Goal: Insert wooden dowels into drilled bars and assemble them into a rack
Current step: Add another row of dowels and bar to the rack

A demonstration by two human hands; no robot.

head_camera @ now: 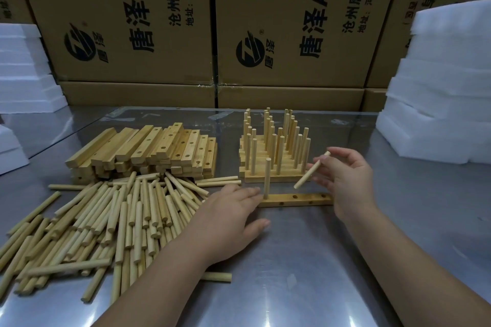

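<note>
Left hand (228, 210) lies flat against the mid-frame bar (297, 199), one peg (267, 178) standing in it, while right hand (345, 180) pinches a tilted dowel (312, 170) that likely needs uprighting over the next hole.

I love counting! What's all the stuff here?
Loose dowels: many, pale, heaped left.
Drilled bars: stack, pale, behind that heap.
Finished bars: stack, pale, back centre.
Front bar: one, pale, by the hands.
Upright dowel: one, pale, front bar's left end.
Held dowel: one, pale, right hand.
Boxes: several, brown, back.
Foam blocks: stacks, white, both sides.
Table: one, grey, underneath.
Left hand: one, at front bar's left end.
Right hand: one, pinching held dowel.
</note>
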